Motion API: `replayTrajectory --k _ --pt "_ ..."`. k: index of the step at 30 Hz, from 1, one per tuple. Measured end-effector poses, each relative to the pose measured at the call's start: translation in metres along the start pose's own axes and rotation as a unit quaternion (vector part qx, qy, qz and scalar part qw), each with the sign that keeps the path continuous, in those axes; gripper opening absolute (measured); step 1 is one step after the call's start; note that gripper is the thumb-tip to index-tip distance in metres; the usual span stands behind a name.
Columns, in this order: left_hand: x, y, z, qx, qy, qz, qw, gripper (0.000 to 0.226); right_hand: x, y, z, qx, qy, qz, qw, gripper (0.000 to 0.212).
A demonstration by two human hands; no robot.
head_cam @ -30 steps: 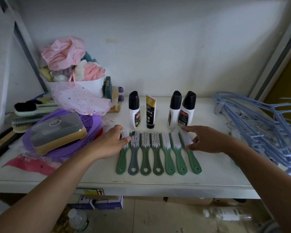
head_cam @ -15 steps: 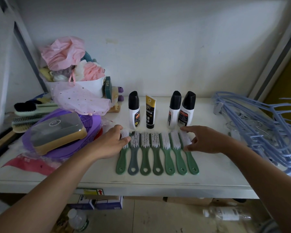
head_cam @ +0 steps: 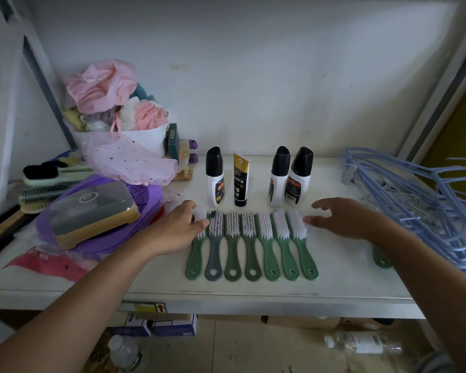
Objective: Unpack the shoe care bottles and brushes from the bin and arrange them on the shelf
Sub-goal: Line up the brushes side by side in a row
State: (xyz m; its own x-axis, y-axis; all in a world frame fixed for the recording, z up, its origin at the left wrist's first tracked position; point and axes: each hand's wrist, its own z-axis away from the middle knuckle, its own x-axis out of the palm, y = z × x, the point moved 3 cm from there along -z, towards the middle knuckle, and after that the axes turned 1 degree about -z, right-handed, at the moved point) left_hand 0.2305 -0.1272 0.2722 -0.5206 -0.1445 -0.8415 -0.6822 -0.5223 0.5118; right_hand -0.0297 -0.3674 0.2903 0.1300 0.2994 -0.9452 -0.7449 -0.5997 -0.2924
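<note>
Seven brushes [head_cam: 250, 238], side by side at the front of the shelf [head_cam: 347, 278], handles toward me; bottles [head_cam: 280, 179] upright behind. My left hand [head_cam: 178, 230] rests relaxed on the leftmost head; my right hand [head_cam: 345, 219] is spread and empty, just beside the rightmost. I judge this final alignment; next, both hands must lift clear without nudging the row.

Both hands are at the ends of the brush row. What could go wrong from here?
1. The left hand and right hand flank the brush row; squeezing inward might ride one brush over its neighbour.
2. The upright tube and bottles stand just behind the bristles; a lifted hand could topple them.
3. The hangers beside the right forearm could snag.
</note>
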Motion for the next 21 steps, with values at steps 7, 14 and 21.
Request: replayTrajectory --k 7,14,21 --pt "0.000 0.000 0.000 -0.002 0.000 0.002 1.000 0.064 -0.004 0.018 -0.005 0.041 0.035 0.037 0.998 0.056" --pt "0.000 0.001 0.000 0.000 0.000 0.001 1.000 0.064 -0.005 0.023 -0.005 0.062 0.037 0.052 0.996 0.057" --pt "0.000 0.000 0.000 0.000 -0.002 0.002 1.000 0.064 -0.005 0.014 0.000 0.047 0.033 0.060 0.997 0.053"
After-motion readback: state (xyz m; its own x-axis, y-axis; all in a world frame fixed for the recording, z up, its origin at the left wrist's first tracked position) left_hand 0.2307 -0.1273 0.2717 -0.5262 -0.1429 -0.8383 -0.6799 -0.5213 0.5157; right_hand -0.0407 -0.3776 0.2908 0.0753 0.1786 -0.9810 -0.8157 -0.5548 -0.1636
